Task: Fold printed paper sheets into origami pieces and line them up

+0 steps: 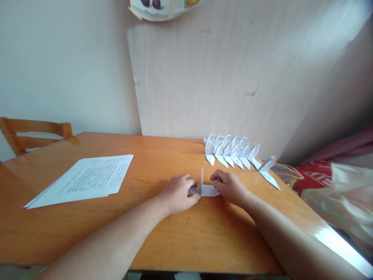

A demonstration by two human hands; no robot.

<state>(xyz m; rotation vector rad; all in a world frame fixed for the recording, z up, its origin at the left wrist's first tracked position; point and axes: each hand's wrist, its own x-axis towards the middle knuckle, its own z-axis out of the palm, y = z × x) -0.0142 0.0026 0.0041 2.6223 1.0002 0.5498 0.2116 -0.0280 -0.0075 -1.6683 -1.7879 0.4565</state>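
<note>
A small folded piece of printed paper [210, 190] lies on the wooden table between my hands, with one narrow flap standing upright near its middle. My left hand [180, 193] grips its left end, fingers behind and thumb in front, close to the flap. At the right end, my right hand [229, 186] has its fingers curled and pressed on the paper's tip. Behind my right hand stand several folded paper pieces [227, 149] in rows, each with raised points. Another such piece [268, 174] sits apart from them at the right.
A stack of printed sheets [96, 177] lies on the left of the table [157, 159]. A wooden chair [40, 130] stands beyond the left edge. Red and pale plastic bags [329, 186] are past the right edge. A wall panel [204, 77] rises behind the table.
</note>
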